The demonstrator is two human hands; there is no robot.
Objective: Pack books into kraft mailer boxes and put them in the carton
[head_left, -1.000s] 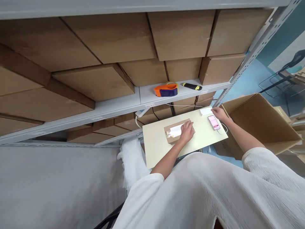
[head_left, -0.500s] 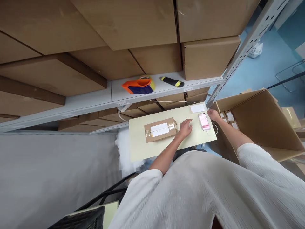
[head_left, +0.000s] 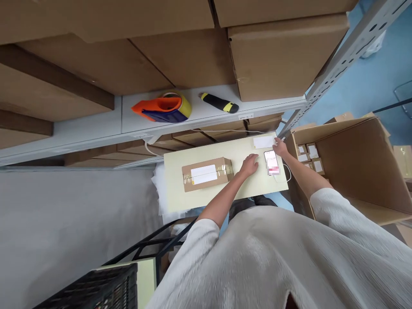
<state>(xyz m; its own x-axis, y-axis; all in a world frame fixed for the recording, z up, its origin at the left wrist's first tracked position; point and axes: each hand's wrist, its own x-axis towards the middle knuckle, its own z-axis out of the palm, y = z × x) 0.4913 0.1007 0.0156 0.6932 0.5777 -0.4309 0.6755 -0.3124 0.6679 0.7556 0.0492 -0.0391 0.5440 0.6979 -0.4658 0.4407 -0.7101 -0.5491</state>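
Observation:
A white label sheet (head_left: 264, 142) lies at the far right corner of the pale tabletop (head_left: 175, 201). My right hand (head_left: 280, 147) is at its right edge, fingertips closed together on it. My left hand (head_left: 249, 165) rests low over the tabletop with fingers loosely stretched and nothing in them. Between my hands is a phone (head_left: 271, 161) with a lit screen, partly blurred, and a white cable beside it. Left of my left hand sits a taped cardboard box (head_left: 206, 174) with a white label on top.
On the shelf edge (head_left: 128, 116) above are an orange tape dispenser (head_left: 164, 107) and a black-and-yellow box cutter (head_left: 219, 103). Cardboard boxes (head_left: 283, 56) fill the shelves. At right stands a large open carton (head_left: 360, 159) with several small labelled boxes inside. A black crate (head_left: 106, 287) is lower left.
My right hand has moved left, from beside the table onto the label sheet's edge. My left hand stays near the box. The view has shifted closer to the shelf.

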